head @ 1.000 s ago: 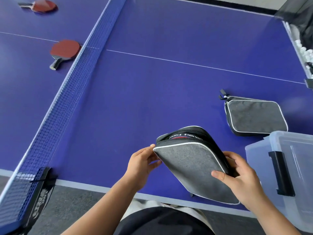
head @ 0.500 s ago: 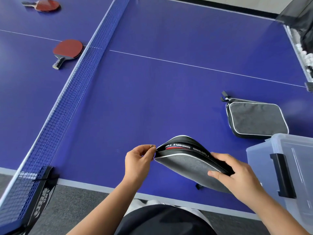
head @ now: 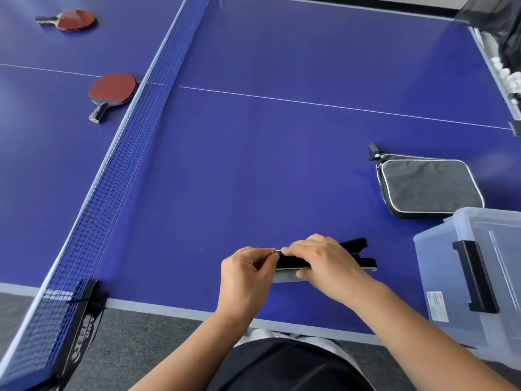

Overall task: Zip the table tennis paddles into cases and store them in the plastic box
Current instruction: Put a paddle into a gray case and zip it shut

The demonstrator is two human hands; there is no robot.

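Near the table's [head: 282, 165] front edge, both hands grasp a paddle case [head: 358, 253] lying edge-up: the left hand [head: 245, 275] pinches its zipper pull, the right hand [head: 324, 263] clamps its spine.

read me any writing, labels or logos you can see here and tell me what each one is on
No text can be read with certainty in this view.
White logo lettering on the black net post clamp: stylised and sideways, not legible.
White and red sticker on the clear plastic storage box: print too small to read.
Grey zip case held on edge by both hands: no lettering visible.
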